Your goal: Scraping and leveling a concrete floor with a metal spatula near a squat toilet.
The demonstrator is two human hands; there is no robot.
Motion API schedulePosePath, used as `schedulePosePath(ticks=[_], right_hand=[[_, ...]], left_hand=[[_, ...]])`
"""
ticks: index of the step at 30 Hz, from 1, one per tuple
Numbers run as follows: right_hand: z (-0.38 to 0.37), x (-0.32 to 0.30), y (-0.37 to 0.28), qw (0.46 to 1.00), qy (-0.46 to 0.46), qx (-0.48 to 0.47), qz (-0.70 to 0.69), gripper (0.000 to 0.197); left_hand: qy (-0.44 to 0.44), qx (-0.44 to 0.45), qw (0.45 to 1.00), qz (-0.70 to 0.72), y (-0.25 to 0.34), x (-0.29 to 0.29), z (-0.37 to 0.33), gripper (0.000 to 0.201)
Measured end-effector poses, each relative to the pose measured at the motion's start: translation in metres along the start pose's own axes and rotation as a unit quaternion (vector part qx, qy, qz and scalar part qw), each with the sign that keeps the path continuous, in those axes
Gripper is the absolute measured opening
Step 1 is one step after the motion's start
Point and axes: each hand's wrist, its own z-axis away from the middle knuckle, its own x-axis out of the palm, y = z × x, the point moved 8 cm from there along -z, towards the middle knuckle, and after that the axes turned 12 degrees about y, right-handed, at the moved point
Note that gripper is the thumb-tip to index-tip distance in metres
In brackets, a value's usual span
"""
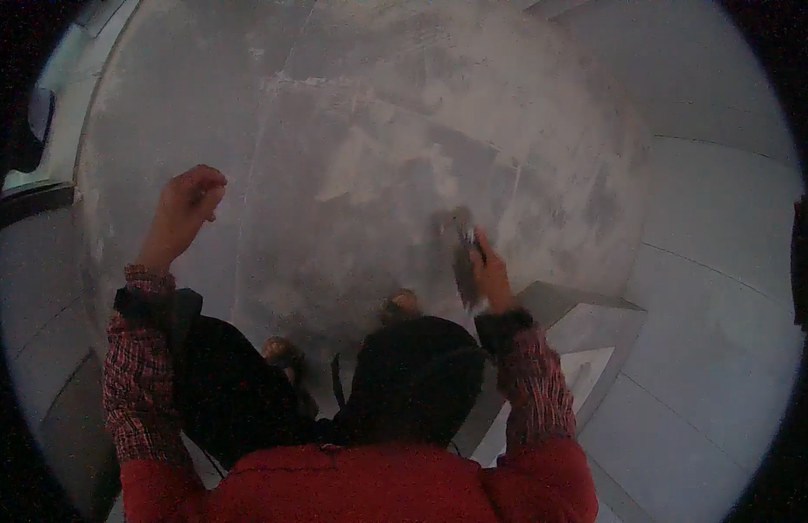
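Overhead, a broad grey plastered wall surface (378, 131), mottled with paler patches, fills the frame from nine to three o'clock, with pale smooth panels (717, 261) curving off at three o'clock. Below, the person's red jacket and plaid sleeves rise from six o'clock, and sandalled feet show near centre. The left hand (184, 209), at nine o'clock, is curled into a loose fist against the wall, holding nothing that can be seen. The right hand (489, 275), just right of centre, has its fingers clasped around the handle end of a flat dark metal scraper blade (463, 257), which is pressed to the plaster. Such a tool looks light, thin and stiff, probably sharp along its edge, and is best gripped at the handle end.
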Motion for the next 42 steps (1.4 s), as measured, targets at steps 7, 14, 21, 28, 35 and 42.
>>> schedulePosePath(ticks=[7,14,21,28,35,42], right_hand=[[-0.109,-0.021,-0.014,0.994,-0.086,0.044,-0.054,0.045],[-0.206,0.058,-0.097,0.988,-0.145,-0.009,-0.058,0.049],[-0.332,0.036,-0.134,0.979,-0.197,-0.050,0.017,0.047],[-0.417,-0.009,-0.229,0.972,-0.173,-0.159,0.023,0.048],[-0.304,-0.005,-0.161,0.964,-0.211,-0.164,0.002,0.048],[-0.279,0.032,-0.209,0.957,-0.232,-0.172,-0.022,0.047]], left_hand=[[-0.016,-0.012,1.000,-0.015,-0.002,0.005,-0.027,0.013],[-0.002,0.006,1.000,0.023,-0.029,-0.003,-0.091,0.013],[-0.006,0.011,1.000,-0.007,-0.024,-0.034,-0.180,0.013],[0.010,0.008,1.000,0.015,0.067,-0.081,-0.218,0.012],[0.016,0.040,0.997,-0.060,0.039,-0.050,-0.086,0.011],[-0.002,0.026,0.999,-0.018,0.032,-0.043,-0.046,0.012]])
